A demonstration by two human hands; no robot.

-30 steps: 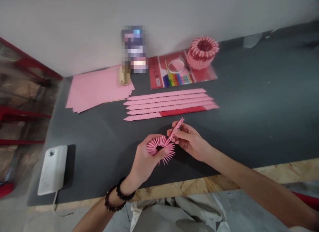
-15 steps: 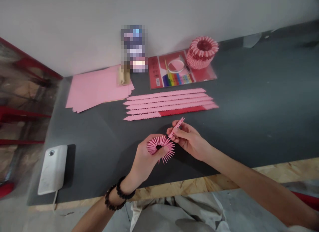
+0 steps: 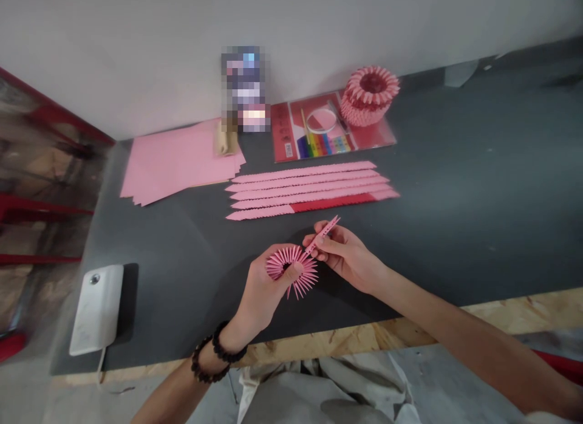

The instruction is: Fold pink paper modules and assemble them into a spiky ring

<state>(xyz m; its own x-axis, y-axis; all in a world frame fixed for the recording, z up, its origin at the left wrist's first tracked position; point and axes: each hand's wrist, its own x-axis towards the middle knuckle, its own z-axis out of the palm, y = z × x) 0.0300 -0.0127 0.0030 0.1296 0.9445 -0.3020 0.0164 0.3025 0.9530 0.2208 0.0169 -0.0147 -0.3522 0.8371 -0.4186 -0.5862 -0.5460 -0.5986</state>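
My left hand (image 3: 262, 290) is closed around a small spiky ring of folded pink paper pieces (image 3: 307, 280), the thumb pressing on its face near the centre hole. Between the thumb and fingers of my right hand (image 3: 355, 260) is a short stack of folded pink paper pieces (image 3: 330, 226), held slanting. Its lower end meets or nearly meets the ring's upper right edge; I cannot tell which. Beyond my hands lie several long rows of nested pink paper pieces (image 3: 305, 185). The nearest row has a red section (image 3: 332, 203).
Pink paper sheets (image 3: 168, 160) lie at back left. A pixelated object (image 3: 246, 87) stands by the wall. A round pink-and-red folded-paper vessel (image 3: 364, 111) sits on a red craft packet (image 3: 281, 129). At left is a white device (image 3: 96, 308) with a cable. Red stools (image 3: 36, 214) stand beyond the table.
My left hand and the ring have shifted slightly left. The stack in my right hand has slid a little, its lower end now closer to the ring.
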